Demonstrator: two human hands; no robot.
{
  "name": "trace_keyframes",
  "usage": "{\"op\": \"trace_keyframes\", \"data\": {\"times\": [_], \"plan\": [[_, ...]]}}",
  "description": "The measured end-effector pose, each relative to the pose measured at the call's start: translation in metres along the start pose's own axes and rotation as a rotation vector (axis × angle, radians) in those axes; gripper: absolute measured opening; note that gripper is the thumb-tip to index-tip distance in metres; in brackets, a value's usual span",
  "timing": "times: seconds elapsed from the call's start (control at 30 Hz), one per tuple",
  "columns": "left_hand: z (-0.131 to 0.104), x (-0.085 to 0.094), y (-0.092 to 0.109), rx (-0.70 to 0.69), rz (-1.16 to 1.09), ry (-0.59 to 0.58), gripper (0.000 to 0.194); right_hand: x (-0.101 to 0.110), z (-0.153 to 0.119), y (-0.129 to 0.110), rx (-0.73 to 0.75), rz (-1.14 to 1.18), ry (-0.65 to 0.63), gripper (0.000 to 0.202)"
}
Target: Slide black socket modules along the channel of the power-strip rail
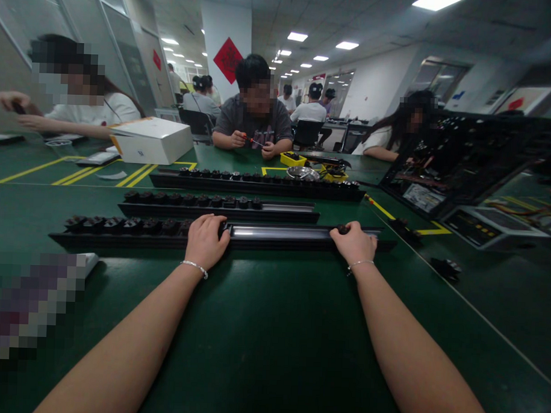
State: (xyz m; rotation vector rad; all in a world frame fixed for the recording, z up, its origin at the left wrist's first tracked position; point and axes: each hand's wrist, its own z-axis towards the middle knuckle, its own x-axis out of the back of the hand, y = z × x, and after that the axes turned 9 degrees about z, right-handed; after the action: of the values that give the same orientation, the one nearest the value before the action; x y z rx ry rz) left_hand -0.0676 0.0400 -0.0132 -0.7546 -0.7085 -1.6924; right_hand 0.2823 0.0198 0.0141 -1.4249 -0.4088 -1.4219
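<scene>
The nearest black track rail (278,245) lies across the table in front of me, with a bare silvery channel (279,232) between my hands. A row of black socket-like modules (132,224) sits along its left part. My left hand (206,240) is closed over the right end of that row, with a dark module (223,229) partly showing by its thumb. Toward the rail's right end, my right hand (355,242) grips a small black module (343,229), mostly hidden by the fingers. Whether that module sits in the channel is unclear.
Two more rails, a middle one (221,213) and a far one (258,185), carry similar modules. Loose black pieces (445,268) and a large black metal frame (458,158) are at right. A white box (153,141) stands at back left. Across the table, a person (254,118) holds a screwdriver.
</scene>
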Motion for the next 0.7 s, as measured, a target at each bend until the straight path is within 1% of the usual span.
{"op": "trace_keyframes", "data": {"times": [0.7], "plan": [[0.0004, -0.0002, 0.0000, 0.009, -0.007, -0.015, 0.036, 0.0021, 0.0027, 0.0037, -0.018, -0.003, 0.009, 0.042]]}}
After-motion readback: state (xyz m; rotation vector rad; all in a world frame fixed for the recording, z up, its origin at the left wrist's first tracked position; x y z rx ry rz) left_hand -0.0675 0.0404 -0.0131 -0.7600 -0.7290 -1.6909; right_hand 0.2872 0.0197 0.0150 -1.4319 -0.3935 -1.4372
